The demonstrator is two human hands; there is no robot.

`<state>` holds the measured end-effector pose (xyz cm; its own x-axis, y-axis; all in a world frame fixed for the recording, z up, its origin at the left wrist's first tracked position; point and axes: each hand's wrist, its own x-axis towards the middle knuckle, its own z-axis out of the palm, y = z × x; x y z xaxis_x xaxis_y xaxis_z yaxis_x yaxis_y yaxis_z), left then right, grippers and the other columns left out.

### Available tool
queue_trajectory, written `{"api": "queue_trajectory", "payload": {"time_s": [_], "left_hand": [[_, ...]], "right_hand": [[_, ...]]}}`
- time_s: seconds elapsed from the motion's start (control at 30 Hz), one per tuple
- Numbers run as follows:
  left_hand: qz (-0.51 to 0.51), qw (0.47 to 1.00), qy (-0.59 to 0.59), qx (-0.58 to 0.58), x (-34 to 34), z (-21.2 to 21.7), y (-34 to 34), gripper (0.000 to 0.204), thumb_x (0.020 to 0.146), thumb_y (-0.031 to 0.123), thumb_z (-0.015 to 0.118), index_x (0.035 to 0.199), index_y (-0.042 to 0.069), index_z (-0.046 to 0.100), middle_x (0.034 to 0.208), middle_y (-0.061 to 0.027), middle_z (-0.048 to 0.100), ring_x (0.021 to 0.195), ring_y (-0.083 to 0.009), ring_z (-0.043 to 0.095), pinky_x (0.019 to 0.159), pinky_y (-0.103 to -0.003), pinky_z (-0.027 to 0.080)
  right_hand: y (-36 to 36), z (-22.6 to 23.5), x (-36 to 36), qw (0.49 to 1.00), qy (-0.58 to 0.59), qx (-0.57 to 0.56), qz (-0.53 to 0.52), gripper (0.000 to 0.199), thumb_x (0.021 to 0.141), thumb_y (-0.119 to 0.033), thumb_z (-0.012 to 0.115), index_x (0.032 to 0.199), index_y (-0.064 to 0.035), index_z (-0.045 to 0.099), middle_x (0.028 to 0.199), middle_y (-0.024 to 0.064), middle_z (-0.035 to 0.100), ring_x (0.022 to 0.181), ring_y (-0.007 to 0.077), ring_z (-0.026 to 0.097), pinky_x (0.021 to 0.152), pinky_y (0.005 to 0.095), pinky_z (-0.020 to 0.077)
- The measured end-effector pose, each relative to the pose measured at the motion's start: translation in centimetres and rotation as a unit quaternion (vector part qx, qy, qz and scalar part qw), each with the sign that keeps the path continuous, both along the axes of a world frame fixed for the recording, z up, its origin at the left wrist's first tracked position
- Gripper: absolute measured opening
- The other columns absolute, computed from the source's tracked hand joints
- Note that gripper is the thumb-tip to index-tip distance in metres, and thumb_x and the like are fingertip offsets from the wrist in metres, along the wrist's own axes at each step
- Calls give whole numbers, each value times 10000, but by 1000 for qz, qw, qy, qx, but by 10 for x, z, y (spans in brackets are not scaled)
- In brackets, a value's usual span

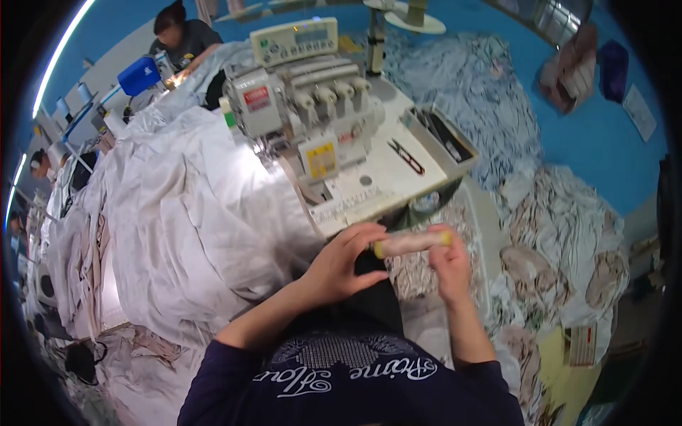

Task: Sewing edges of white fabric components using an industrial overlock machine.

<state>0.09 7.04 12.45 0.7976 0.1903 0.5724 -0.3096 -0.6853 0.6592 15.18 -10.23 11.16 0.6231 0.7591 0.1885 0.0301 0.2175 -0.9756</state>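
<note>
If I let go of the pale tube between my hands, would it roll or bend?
The pale tube looks round and straight, so it would probably roll on the flat machine table. It spans left hand to right hand without sagging, so it seems fairly stiff, and likely light.

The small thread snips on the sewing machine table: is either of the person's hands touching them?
No. The snips lie alone on the machine table, while both hands, left hand and right hand, hold a pale tube lower down.

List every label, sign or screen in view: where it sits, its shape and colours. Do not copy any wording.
Control panel: atop the sewing machine, cream box with a pale screen.
Red label: machine's left face, rectangular.
Yellow label: machine's front, squarish.
White tag: lower right on the fabric, red-lined.
</note>
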Motion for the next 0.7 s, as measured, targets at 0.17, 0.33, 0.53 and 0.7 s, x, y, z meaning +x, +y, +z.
{"api": "queue_trajectory", "payload": {"time_s": [0.17, 0.33, 0.53, 0.7], "left_hand": [[-44, 989, 49, -135, -59, 72, 50, 394, 730, -15, 707, 1091, 35, 557, 999, -72, 599, 825, -146, 616, 707, -246, 496], [67, 991, -32, -110, -84, 115, 112, 250, 704, -59, 690, 926, -3, 589, 819, -80, 629, 658, -113, 591, 624, -231, 473], [74, 986, -142, -38, -54, 182, 193, 196, 775, -71, 598, 959, -32, 544, 819, -101, 566, 662, -133, 599, 561, -231, 500], [110, 980, -145, -77, -24, 234, 250, 196, 794, -64, 591, 981, -28, 544, 856, -86, 580, 682, -104, 591, 581, -225, 502]], "right_hand": [[41, 91, 77, 978, -126, 95, -137, 363, 922, -175, 525, 1244, -27, 450, 717, -88, 416, 552, -11, 301, 470, 162, 215], [157, 160, 106, 934, -269, 191, -138, 334, 916, -127, 531, 1228, -20, 477, 747, -84, 431, 579, -9, 323, 493, 149, 245], [319, 234, 149, 903, -285, 270, -176, 321, 889, -196, 591, 1145, -13, 527, 761, -50, 516, 655, 16, 435, 567, 165, 343], [410, 287, 173, 907, -226, 286, -211, 305, 868, -237, 608, 1044, 4, 546, 754, -19, 557, 650, 59, 478, 587, 229, 403]]}}
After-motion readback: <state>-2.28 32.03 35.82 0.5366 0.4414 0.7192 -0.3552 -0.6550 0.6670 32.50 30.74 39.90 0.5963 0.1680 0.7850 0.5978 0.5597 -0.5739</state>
